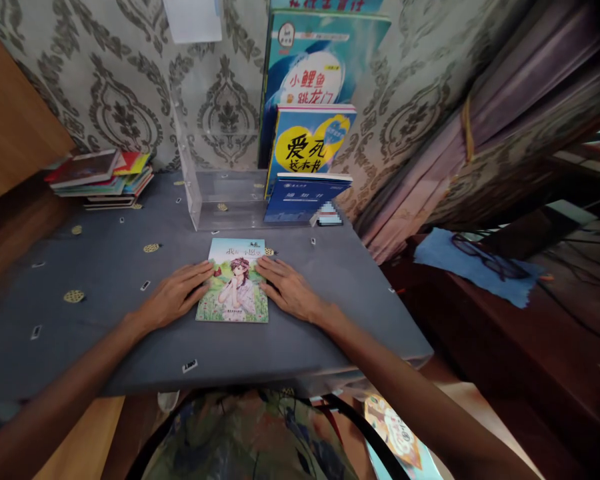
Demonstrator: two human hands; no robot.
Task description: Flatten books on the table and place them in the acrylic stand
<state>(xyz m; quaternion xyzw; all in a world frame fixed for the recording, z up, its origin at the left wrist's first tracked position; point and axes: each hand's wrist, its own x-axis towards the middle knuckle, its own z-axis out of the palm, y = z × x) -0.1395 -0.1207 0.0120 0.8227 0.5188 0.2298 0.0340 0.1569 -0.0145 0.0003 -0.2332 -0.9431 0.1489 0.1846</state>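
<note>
A thin illustrated book [237, 287] lies closed and face up on the grey tablecloth [145, 353], its cover showing a drawn figure among flowers. My left hand [177, 291] rests along the book's left edge, palm down with the fingers stretched out. Along the right edge lies my right hand [289, 288], also flat, its fingertips touching the cover's border. Neither hand grips the book. Just beyond it stands a clear acrylic book rack [230, 217]. On the rack's right side, a blue booklet [303, 197], a blue-and-yellow book [307, 140] and a larger teal book [350, 40] stand upright in tiers.
At the back left is a stack of books [103, 177] beside a wooden panel [20, 113]. Glasses [490, 257] lie on a blue cloth [440, 253] on the dark furniture to the right. A curtain [430, 147] hangs behind. Below the table edge is another colourful book [395, 430].
</note>
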